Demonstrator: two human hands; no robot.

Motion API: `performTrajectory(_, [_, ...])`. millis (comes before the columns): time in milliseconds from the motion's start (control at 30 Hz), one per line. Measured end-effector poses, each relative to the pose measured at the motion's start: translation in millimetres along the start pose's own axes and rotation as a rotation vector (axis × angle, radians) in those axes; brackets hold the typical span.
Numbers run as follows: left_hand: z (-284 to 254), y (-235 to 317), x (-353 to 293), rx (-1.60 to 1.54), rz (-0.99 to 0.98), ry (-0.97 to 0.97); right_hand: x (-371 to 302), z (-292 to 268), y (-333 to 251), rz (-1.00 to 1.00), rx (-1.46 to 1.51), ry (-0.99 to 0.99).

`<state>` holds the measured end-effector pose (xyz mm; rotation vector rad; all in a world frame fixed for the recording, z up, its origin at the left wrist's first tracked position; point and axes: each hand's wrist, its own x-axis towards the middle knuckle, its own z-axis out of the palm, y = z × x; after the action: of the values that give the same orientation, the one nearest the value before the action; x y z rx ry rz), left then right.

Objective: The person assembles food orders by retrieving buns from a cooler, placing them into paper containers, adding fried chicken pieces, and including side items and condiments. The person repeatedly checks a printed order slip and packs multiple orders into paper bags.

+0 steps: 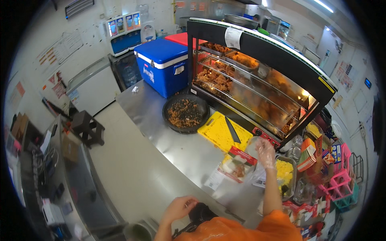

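My right hand (265,153), in a clear plastic glove, reaches over the steel counter between the yellow cutting board and a metal tray of yellow food (284,173). Its fingers are blurred against some see-through plastic, so a grip cannot be made out. Just left of it, a red-and-white meal box (238,164) lies open, with white rice and a browned piece of food inside. A dark-bladed knife (233,130) rests on the yellow cutting board (213,130). My bare left hand (181,208) hangs in front of the counter's near edge, fingers loosely curled and holding nothing.
A glass warming cabinet (257,24) with fried chicken stands along the back. Left of the board are a black pan (185,113) with brown crumbs and a blue cooler (161,64). Pink baskets (339,168) and packaging crowd the right. A dark stool (87,127) stands on the floor.
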<state>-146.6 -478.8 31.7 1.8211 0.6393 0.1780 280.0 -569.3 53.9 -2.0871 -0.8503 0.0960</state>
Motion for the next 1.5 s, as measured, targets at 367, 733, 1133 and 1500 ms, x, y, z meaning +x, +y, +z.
performTrajectory(367, [-388, -417, -3, 0.237, -0.603, 0.596, 308, 163, -149, 0.308, -0.326, 0.361])
performTrajectory(733, [-609, -489, 43, 0.064, -0.997, 0.366, 398, 333, -220, 0.074, -0.279, 1.261])
performTrajectory(1133, [-1099, -623, 292, 0.357, -0.446, 0.554, 328, 556, -396, 0.007, 0.179, 1.400])
performTrajectory(1500, [-1332, -687, 522, 1.436, -0.450, -0.361, 523, 827, -608, -0.310, -0.010, 1.143])
